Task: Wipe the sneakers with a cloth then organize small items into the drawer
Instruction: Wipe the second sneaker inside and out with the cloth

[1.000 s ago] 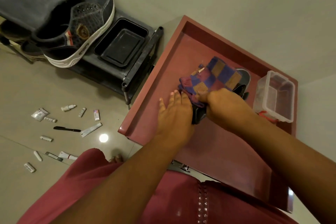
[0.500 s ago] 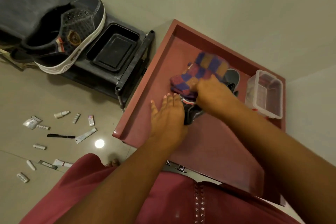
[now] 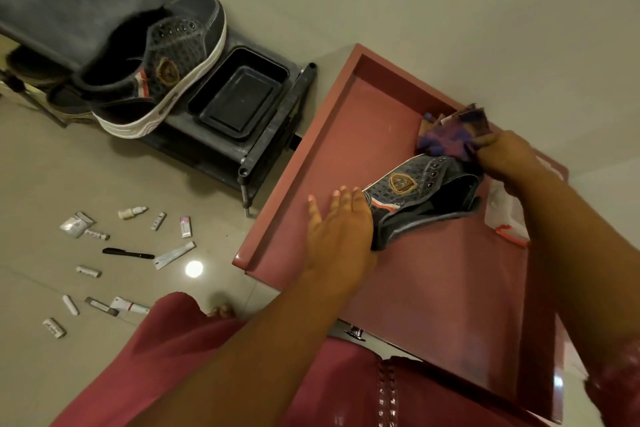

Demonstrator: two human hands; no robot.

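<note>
Red drawer [image 3: 311, 163] pulled open, dark sneaker [image 3: 415, 194] lying on its side inside; 2nd sneaker [image 3: 156, 69] on black rack [image 3: 270, 135] next to black tray [image 3: 239, 94]. L hand [image 3: 341, 232] flat w/ straight fingers against sneaker heel end, R hand [image 3: 505, 156] gripping checked cloth [image 3: 453, 132] at sneaker's far end. Small items [image 3: 128, 253] scattered on floor, well apart from drawer.

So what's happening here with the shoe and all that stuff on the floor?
A person is cleaning a sneaker inside an open red drawer. The left hand steadies its heel with straight fingers while the right hand holds a checked cloth at its toe end. Another sneaker sits on a black rack; small items lie scattered on the floor.
</note>
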